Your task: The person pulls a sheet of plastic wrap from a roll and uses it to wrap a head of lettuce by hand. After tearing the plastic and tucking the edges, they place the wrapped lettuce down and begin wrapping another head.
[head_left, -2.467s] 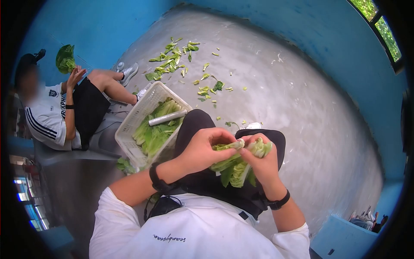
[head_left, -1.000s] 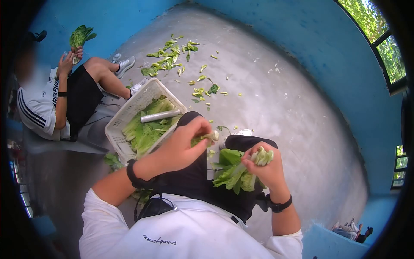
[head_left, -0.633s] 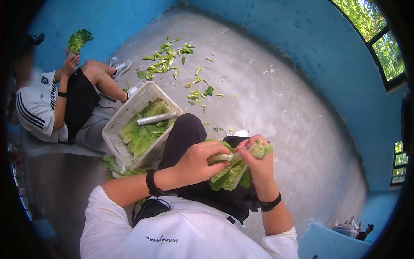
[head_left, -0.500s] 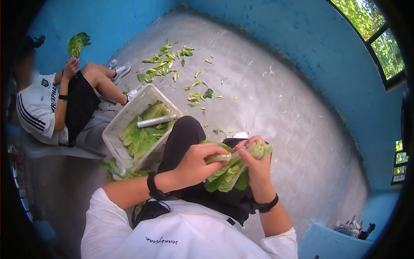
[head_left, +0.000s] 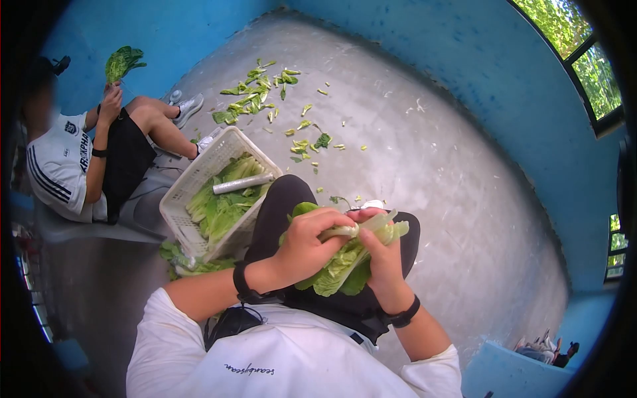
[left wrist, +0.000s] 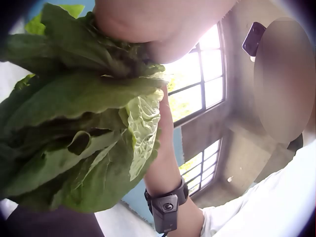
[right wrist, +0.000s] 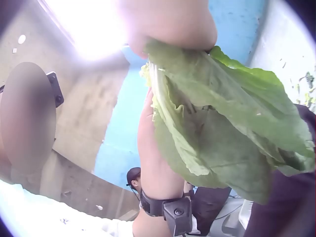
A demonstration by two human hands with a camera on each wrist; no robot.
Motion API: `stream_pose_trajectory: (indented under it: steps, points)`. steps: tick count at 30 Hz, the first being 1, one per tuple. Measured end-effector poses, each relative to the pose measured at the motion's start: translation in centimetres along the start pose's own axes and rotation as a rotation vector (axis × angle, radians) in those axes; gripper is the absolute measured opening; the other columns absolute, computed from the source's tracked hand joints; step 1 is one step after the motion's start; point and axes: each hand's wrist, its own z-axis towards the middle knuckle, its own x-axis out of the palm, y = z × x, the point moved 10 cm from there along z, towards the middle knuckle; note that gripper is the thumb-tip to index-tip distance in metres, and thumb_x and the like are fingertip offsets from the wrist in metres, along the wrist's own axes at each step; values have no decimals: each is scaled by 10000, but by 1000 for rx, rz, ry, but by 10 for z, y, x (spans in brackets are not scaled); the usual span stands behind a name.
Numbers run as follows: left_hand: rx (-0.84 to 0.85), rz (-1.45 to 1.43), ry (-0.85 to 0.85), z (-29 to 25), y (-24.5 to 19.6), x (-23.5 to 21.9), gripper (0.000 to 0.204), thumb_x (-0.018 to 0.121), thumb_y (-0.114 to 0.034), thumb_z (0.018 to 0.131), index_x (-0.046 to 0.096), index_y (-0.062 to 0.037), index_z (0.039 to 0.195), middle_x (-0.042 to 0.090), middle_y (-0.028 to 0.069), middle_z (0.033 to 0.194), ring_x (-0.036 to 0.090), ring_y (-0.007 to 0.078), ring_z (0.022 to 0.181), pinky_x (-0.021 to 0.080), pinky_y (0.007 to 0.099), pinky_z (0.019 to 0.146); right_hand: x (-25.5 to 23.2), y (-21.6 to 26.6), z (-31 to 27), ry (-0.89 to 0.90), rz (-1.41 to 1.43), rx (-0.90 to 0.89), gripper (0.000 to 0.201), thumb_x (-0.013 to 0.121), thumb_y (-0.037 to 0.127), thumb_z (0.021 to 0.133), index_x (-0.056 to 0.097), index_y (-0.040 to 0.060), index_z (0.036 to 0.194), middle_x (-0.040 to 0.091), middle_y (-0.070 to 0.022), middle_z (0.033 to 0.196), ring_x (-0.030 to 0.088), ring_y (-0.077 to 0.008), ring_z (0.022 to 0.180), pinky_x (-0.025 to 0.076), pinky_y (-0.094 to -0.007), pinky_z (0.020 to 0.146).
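In the head view, my right hand (head_left: 386,262) grips a head of pale-stalked leafy greens (head_left: 336,273) near its white base, above my lap. Right against it, my left hand (head_left: 306,240) pinches a leaf stalk (head_left: 342,231), its cut-looking white end showing past the fingertips. The leaves hang down between the two hands. Broad dark green leaves (left wrist: 64,143) fill much of the left wrist view, below the left hand (left wrist: 153,24). In the right wrist view, leaves (right wrist: 212,133) spread beneath the right hand (right wrist: 173,22), whose fingers are mostly out of frame.
A white plastic crate (head_left: 176,207) with greens and a silvery roll (head_left: 243,183) stands left of my knee. More greens (head_left: 192,262) lie beside it. Torn leaves (head_left: 252,96) are scattered over the grey floor (head_left: 451,199). Another person (head_left: 73,156) sits at left, holding greens (head_left: 123,63).
One second ago my left hand was apart from the head of greens with a piece in its fingers. It has returned to the base, and both hands have shifted slightly closer together.
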Motion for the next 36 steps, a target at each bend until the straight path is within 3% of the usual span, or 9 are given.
stream_pose_trajectory:
  steps: [7, 10, 13, 16, 19, 22, 28, 31, 36]
  points:
    - [94, -3, 120, -6, -8, 4, 261, 747, 7, 820, 732, -25, 1078, 709, 126, 1002, 694, 232, 913, 533, 316, 783, 2, 10, -3, 30, -60, -79, 199, 640, -12, 928, 536, 46, 1087, 656, -164, 1179, 621, -260, 1165, 486, -423, 1030]
    - [42, 1, 174, -6, -7, -4, 248, 712, -46, 885, 729, -9, 1129, 668, 118, 1032, 655, 228, 937, 510, 311, 805, -6, 18, -5, 2, -65, -132, 153, 627, -9, 926, 543, 42, 1044, 664, -147, 1104, 634, -254, 1131, 498, -428, 1001]
    - [7, 36, 172, -4, 3, -13, 248, 651, -108, 957, 710, 6, 1170, 613, 83, 1025, 584, 195, 891, 476, 294, 818, -15, 26, 0, 41, -121, -119, 142, 633, -7, 915, 547, 37, 1018, 665, -132, 1056, 648, -243, 1094, 503, -411, 985]
    - [-13, 62, 150, -3, 20, -19, 317, 631, -154, 989, 673, -12, 1269, 597, 51, 1014, 519, 146, 817, 460, 278, 803, -19, 27, 0, -3, -295, -16, 147, 657, -21, 899, 612, 5, 1036, 672, -79, 989, 673, -171, 968, 534, -330, 893]
    - [-185, -53, 256, -6, 32, -13, 320, 656, -134, 982, 662, 1, 1271, 635, 36, 1038, 547, 95, 848, 472, 257, 811, -18, 23, -2, 6, -362, 5, 168, 691, -21, 890, 651, 0, 1051, 674, -39, 959, 668, -122, 914, 533, -280, 829]
    - [-338, -424, 109, -11, 37, -7, 273, 714, -93, 945, 677, 16, 1191, 671, 19, 1044, 588, 55, 906, 497, 236, 832, -11, 23, -5, 38, -410, -16, 135, 718, -4, 887, 644, 15, 998, 664, -24, 938, 643, -105, 893, 507, -262, 807]
    - [-400, -422, 201, -20, 47, 0, 279, 818, -39, 841, 664, -6, 1072, 687, 7, 1000, 641, 65, 927, 526, 243, 857, -3, 21, -8, 117, -574, -12, 134, 734, 14, 880, 626, 28, 956, 655, -12, 907, 613, -89, 854, 482, -250, 773]
    - [-362, -477, 178, -19, 46, 5, 267, 840, -98, 831, 681, 2, 1022, 705, 11, 951, 639, 48, 854, 525, 227, 761, 4, 19, -7, 102, -497, -1, 147, 746, 30, 875, 624, 32, 959, 649, -3, 894, 593, -75, 836, 476, -245, 764]
    - [-494, -450, 179, -23, 64, 4, 236, 759, -110, 916, 654, 3, 1094, 677, -3, 993, 631, 56, 931, 520, 237, 835, 5, 5, -9, 82, -470, 61, 157, 755, 49, 875, 620, 35, 954, 642, 7, 886, 571, -60, 818, 473, -241, 749]
